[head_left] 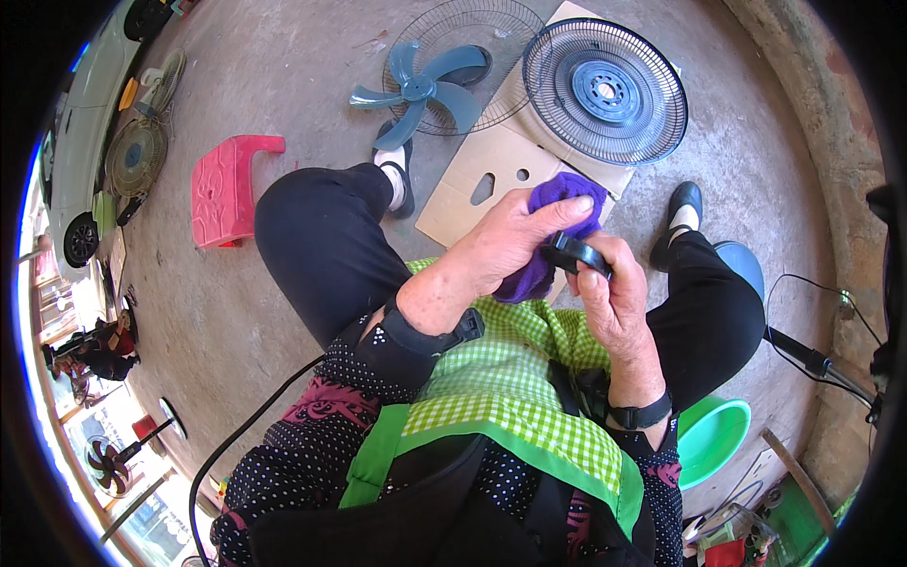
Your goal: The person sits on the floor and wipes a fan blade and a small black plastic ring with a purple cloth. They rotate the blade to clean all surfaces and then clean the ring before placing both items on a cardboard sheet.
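Note:
My left hand [501, 238] is closed around a bunched purple cloth [569, 191], over my lap. The cloth's folds hang below the fingers and touch a small black curved plastic piece [580, 253]. My right hand [616, 300] pinches that piece between thumb and fingers, just right of the cloth. Part of the piece is hidden by my fingers, so its full shape does not show. Beyond my hands lie a blue-grey fan blade [417, 89] on a wire fan grille [505, 21] and a black round fan guard [605, 91] with a dark hub.
Flattened cardboard [452, 197] lies between my feet, under the guard. A red plastic stool [223, 194] stands to the left, a green basin [710, 442] at the right. Farther left are a standing fan [137, 159] and a parked car [90, 142]. A wall [846, 85] bounds the right.

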{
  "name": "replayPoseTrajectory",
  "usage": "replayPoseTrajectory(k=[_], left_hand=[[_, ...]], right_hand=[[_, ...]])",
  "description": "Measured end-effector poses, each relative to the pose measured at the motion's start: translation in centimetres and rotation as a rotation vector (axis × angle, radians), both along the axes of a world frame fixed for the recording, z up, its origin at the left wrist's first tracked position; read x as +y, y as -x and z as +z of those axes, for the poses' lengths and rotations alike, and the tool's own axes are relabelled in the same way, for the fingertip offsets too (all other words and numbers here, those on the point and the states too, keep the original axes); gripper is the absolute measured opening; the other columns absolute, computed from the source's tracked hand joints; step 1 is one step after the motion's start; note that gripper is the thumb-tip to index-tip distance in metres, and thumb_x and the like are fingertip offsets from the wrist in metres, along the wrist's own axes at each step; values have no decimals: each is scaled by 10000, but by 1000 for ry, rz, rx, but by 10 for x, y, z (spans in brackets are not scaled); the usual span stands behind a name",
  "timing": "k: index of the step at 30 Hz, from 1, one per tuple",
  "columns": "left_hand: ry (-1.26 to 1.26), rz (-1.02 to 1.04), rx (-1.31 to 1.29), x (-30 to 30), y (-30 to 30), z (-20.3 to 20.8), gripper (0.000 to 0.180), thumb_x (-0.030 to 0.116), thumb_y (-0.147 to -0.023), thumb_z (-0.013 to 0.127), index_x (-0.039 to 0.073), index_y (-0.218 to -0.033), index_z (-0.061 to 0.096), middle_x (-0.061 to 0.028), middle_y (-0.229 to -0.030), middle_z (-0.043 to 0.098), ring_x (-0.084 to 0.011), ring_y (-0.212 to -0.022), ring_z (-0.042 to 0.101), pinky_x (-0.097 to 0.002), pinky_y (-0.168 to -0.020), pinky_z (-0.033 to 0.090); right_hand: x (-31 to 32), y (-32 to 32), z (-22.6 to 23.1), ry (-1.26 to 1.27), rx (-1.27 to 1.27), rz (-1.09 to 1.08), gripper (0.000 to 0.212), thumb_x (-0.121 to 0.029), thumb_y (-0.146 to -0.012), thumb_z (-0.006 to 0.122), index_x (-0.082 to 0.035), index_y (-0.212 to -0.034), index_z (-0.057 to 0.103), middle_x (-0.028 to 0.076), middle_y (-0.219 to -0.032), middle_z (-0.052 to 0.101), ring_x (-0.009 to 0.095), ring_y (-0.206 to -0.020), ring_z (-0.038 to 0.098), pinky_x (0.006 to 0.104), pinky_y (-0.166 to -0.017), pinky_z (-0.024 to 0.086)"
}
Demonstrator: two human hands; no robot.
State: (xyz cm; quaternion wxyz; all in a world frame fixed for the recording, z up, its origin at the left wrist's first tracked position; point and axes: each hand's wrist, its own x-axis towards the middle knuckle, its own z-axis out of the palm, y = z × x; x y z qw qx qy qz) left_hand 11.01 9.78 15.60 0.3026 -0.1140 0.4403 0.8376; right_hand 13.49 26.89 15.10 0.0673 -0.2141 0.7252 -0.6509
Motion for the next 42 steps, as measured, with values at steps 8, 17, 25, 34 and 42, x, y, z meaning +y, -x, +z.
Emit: replayPoseTrajectory(k=[8, 17, 25, 34, 42], left_hand=[[5, 291, -53, -5, 10, 11, 375, 377, -959, 542, 30, -1086, 612, -18, -839, 632, -107, -724, 624, -261, -552, 515], [675, 48, 872, 2, -1, 15, 389, 204, -840, 712, 12, -1144, 564, -110, -1050, 627, -193, -952, 616, -324, -841, 489], [-95, 493, 276, 8, 0, 1, 269, 139, -946, 609, 41, -1193, 566, -4, -930, 645, -73, -792, 623, -222, -708, 538], [16, 357, 142, 10, 7, -9, 261, 181, -942, 619, 59, -1170, 578, 3, -963, 632, -75, -836, 610, -225, -713, 515], [305, 71, 585, -7, 2, 10, 369, 249, -940, 591, -3, -1207, 551, -48, -1076, 631, -98, -915, 568, -258, -820, 474]], right_hand=[[-2, 10, 6, -167, 293, -207, 166, -49, -803, 690, -34, -912, 565, 103, -823, 579, 252, -700, 581, 320, -625, 477], [-1, 10, 0, -294, 232, -217, 157, -23, -776, 666, -19, -892, 561, 103, -750, 497, 204, -604, 543, 296, -557, 459], [-11, 2, -3, 153, -239, -203, 229, -23, -800, 737, 8, -994, 618, 7, -776, 514, 68, -624, 518, 225, -569, 449], [-6, 7, 6, -29, 128, -158, 179, -112, -753, 798, -40, -838, 658, 17, -720, 542, 113, -590, 503, 251, -546, 399], [-10, 5, 2, -172, 153, -179, 231, -201, -774, 783, -46, -818, 617, 61, -687, 477, 178, -552, 481, 311, -520, 402]])
